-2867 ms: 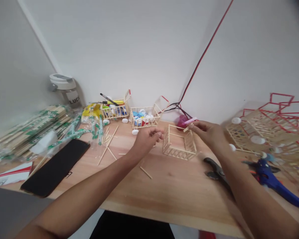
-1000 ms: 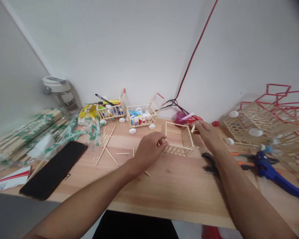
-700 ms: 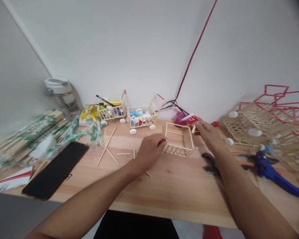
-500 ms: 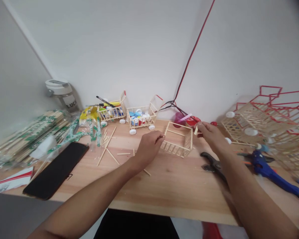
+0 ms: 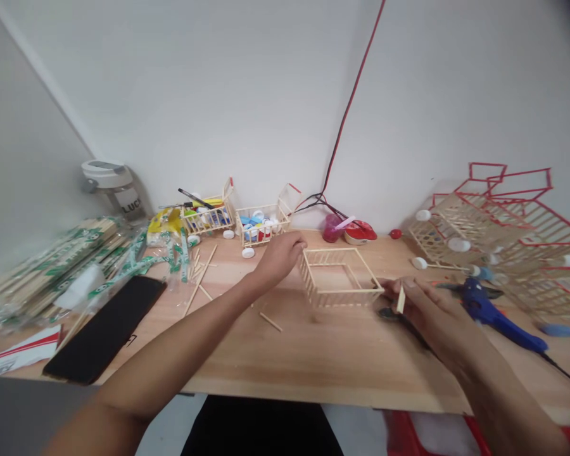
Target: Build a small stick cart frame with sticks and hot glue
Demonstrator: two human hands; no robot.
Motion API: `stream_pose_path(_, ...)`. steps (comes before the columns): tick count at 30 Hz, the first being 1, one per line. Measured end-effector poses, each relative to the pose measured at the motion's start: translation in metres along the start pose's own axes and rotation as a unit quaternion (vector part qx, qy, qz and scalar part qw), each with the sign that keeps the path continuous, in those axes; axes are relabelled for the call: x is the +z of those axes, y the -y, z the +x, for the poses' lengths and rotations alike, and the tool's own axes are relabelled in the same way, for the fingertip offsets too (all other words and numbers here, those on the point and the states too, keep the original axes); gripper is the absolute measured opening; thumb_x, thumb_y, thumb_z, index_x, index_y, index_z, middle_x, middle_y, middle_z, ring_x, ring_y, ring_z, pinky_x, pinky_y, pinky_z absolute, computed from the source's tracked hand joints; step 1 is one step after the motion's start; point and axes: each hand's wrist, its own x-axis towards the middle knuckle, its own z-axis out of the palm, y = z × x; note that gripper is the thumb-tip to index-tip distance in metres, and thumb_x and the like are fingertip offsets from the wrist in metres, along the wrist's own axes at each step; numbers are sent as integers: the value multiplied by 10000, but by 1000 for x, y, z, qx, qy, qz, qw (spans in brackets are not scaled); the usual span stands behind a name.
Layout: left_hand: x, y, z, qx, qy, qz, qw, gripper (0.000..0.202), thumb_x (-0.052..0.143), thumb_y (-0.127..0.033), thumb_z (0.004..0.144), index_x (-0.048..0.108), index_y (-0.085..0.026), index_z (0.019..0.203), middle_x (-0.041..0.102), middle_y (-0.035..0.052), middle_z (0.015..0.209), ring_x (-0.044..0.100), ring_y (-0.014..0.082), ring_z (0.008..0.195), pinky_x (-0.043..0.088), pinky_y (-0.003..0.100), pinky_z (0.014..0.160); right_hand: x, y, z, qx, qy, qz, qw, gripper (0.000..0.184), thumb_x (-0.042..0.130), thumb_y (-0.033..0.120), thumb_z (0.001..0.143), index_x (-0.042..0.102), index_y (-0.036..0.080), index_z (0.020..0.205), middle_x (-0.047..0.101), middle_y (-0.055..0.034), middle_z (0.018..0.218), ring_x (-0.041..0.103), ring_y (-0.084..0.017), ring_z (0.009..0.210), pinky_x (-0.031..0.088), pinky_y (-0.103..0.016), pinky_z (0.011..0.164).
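A small open basket frame made of wooden sticks (image 5: 341,277) stands on the wooden table (image 5: 313,354). My left hand (image 5: 281,252) grips its far left corner with pinched fingers. My right hand (image 5: 430,308) is near the frame's front right corner and pinches a short wooden stick piece (image 5: 401,299) held upright. Black pliers (image 5: 390,313) lie partly hidden under my right hand.
Two small stick carts (image 5: 261,223) filled with bottle caps stand at the back. Packs of chopsticks (image 5: 52,253) and a black phone (image 5: 105,329) lie at left. A blue glue gun (image 5: 496,313) and larger red-trimmed stick carts (image 5: 498,228) are at right. Loose sticks (image 5: 204,272) are scattered.
The frame has been turned and drawn nearer by my left hand. My right hand has moved from the frame's far right corner to its near right corner, still pinching the short stick.
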Motion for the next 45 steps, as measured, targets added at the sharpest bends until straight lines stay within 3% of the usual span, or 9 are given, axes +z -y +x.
stream_pose_path(6, 3, 4, 23, 35, 59, 0, 998, 183, 519, -152, 891, 657, -165, 772, 629, 0, 673, 592, 168, 705, 404, 258, 672, 14, 4, -54, 29, 32, 4, 999, 466, 660, 689, 754, 664, 224, 741, 730, -141, 1140, 650, -328, 1114, 502, -462, 985)
stream_pose_path(13, 4, 6, 45, 101, 129, -12, 986, 190, 512, -132, 870, 678, -176, 789, 667, -6, 717, 604, 143, 711, 408, 225, 673, 39, -6, -83, 53, 84, 3, 995, 469, 574, 666, 839, 698, 213, 839, 687, -148, 1261, 633, -327, 1144, 472, -459, 1006)
stream_pose_path(19, 3, 4, 59, 143, 175, -22, 974, 195, 502, -129, 869, 692, -163, 848, 692, 13, 769, 621, 139, 737, 435, 226, 711, 59, -7, -89, 59, 111, 29, 992, 459, 549, 650, 871, 714, 241, 994, 706, -125, 1214, 591, -300, 1227, 419, -438, 1048)
stream_pose_path(25, 11, 1, 74, 181, 207, -12, 961, 193, 534, -110, 842, 716, -174, 851, 713, 23, 824, 621, 152, 795, 428, 249, 758, 74, -2, -85, 19, 134, 23, 991, 462, 555, 650, 866, 634, 216, 729, 668, -121, 1299, 596, -290, 1206, 428, -404, 1027)
stream_pose_path(33, 24, -2, 84, 190, 218, -8, 957, 174, 554, -95, 846, 707, -174, 867, 719, 30, 849, 631, 153, 799, 429, 244, 747, 93, -13, -76, -7, 150, 31, 988, 425, 502, 593, 927, 583, 217, 746, 707, -113, 1199, 608, -279, 1190, 437, -376, 994)
stream_pose_path(36, 23, -5, 81, 184, 209, -9, 960, 192, 533, -95, 862, 705, -169, 906, 731, 44, 903, 644, 164, 852, 444, 258, 781, 95, -14, -75, -7, 155, 39, 987, 420, 490, 579, 940, 578, 218, 744, 709, -108, 1194, 602, -271, 1206, 422, -371, 1011)
stream_pose_path(40, 11, -12, 60, 165, 135, -12, 977, 228, 513, -93, 885, 696, -175, 994, 742, 58, 1047, 651, 177, 970, 448, 289, 872, 87, -14, -77, -12, 143, 7, 990, 409, 509, 578, 926, 614, 217, 764, 688, -90, 1226, 639, -246, 1096, 465, -328, 930)
stream_pose_path(42, 1, -18, 41, 146, 91, -14, 985, 233, 531, -104, 889, 694, -168, 1042, 743, 63, 1050, 658, 176, 950, 455, 288, 856, 81, -16, -80, -1, 126, -27, 992, 401, 521, 587, 913, 644, 219, 812, 721, -69, 1024, 655, -204, 853, 492, -288, 748)
stream_pose_path(45, -15, -27, 2, 108, 49, -46, 992, 187, 560, -171, 909, 700, -176, 1032, 748, 52, 1032, 664, 168, 923, 469, 268, 788, 74, -20, -84, 2, 90, -67, 994, 393, 529, 584, 907, 665, 219, 856, 623, -5, 685, 514, -145, 553, 398, -255, 522)
